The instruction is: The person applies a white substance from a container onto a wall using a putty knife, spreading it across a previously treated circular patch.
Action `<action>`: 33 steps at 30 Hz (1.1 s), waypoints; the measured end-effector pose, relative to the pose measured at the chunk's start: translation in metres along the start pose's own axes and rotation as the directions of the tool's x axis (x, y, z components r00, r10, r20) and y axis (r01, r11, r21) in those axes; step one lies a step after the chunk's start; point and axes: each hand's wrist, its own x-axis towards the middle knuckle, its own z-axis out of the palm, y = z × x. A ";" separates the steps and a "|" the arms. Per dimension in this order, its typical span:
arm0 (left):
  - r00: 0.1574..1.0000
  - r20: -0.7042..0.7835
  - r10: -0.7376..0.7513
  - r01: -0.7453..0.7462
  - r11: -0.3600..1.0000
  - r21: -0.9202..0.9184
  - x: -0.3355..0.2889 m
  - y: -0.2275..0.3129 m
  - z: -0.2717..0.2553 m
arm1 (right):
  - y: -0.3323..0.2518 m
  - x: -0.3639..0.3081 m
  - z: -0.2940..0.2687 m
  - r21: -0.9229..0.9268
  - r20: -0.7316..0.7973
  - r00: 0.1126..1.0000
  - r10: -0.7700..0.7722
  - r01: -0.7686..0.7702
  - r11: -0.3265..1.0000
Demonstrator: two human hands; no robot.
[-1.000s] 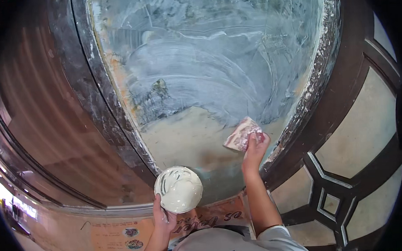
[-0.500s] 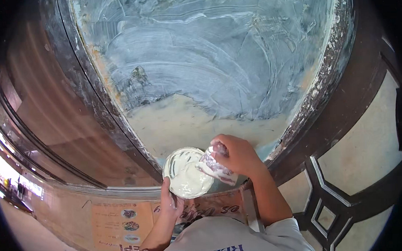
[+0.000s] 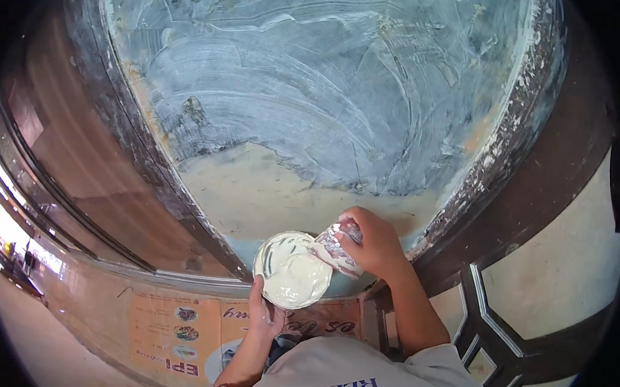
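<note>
My left hand (image 3: 265,311) grips the lower left rim of a round bowl (image 3: 263,259), thumb up along its side. Creamy white paste (image 3: 294,280) lies in the bowl, smeared up its walls. In my right hand (image 3: 373,242) is a flat, reddish spreader (image 3: 337,249) coated with white paste. Its left edge is at the bowl's right rim; whether they touch I cannot tell. White residue sticks to my fingers. Beyond the bowl stands a blue-grey panel (image 3: 285,91) with curved whitish smears and a cream-coloured lower band (image 3: 254,189).
Dark frame strips spotted with white border the panel, the right one (image 3: 501,143) heavily. A brown glossy panel (image 3: 108,168) is at left. Dark lattice woodwork with pale insets (image 3: 549,280) stands at right. An orange printed banner (image 3: 171,331) lies below, left of me.
The spreader has shifted slightly right and up, and its face has turned a little. The bowl stays nearly in place in my left hand. The whole view has shifted slightly.
</note>
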 end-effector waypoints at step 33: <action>0.988 0.100 0.116 -0.112 0.993 -0.045 0.017 0.184 -0.092 | -0.156 0.111 0.105 0.043 -0.415 0.892 -0.181 0.218 0.975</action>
